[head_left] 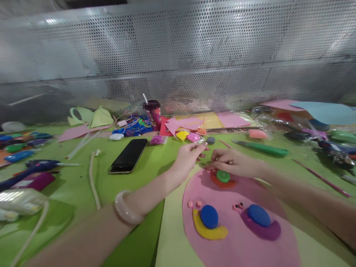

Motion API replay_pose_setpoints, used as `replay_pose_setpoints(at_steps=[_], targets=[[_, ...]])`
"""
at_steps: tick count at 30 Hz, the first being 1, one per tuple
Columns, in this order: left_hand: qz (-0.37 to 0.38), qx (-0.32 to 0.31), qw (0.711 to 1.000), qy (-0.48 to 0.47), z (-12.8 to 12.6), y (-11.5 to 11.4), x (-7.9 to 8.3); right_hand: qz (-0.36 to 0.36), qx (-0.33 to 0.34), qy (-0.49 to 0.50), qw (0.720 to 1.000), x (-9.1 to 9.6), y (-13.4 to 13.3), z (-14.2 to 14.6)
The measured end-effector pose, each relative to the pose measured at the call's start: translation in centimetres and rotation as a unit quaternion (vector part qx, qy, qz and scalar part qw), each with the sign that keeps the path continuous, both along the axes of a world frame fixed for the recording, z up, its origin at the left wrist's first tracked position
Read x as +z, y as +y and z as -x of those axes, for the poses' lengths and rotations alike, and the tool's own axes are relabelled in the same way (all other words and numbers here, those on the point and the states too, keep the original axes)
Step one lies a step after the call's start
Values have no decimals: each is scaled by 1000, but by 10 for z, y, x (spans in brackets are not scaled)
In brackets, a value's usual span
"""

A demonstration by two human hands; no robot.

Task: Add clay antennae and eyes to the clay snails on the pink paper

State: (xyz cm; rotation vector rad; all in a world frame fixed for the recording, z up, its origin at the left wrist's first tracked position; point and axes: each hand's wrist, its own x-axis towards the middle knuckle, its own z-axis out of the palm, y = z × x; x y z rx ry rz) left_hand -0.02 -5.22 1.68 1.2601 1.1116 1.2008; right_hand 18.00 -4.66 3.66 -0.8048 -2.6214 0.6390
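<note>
A pink paper oval (239,248) carries three clay snails with bottle-cap shells. The snail at its top has a red body (230,183) and a green cap (223,176). My right hand (236,162) is bent over this snail's head end, fingers pinched together; whatever is in them is hidden. Just left, my left hand (187,159) is raised beyond the oval's top edge, fingertips drawn together, with any small piece there too small to name. Nearer me are a yellow snail (208,231) with a blue cap (209,216) and a purple snail (263,230) with another blue cap (259,215).
A phone (129,155) lies left of my left hand. Behind stand a drink cup (154,114) with a straw and clay packets (182,135). A green cutter (264,147) lies to the right, a glue gun (27,170) far left. Perforated metal (194,55) backs the table.
</note>
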Motion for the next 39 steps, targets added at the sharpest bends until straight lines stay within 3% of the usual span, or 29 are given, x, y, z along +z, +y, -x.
replay_pose_setpoints(at_steps=[15, 22, 32, 39], targets=[[9, -14, 999, 46, 1, 2, -5, -54, 14, 14, 998, -3, -2, -1], [5, -22, 1000, 18, 1, 0, -4, -94, 46, 10, 995, -5, -3, 0], [4, -25, 999, 33, 1, -1, -1, -57, -3, 42, 997, -4, -4, -2], [0, -27, 999, 44, 1, -2, -2, -62, 28, 16, 998, -8, -5, 0]])
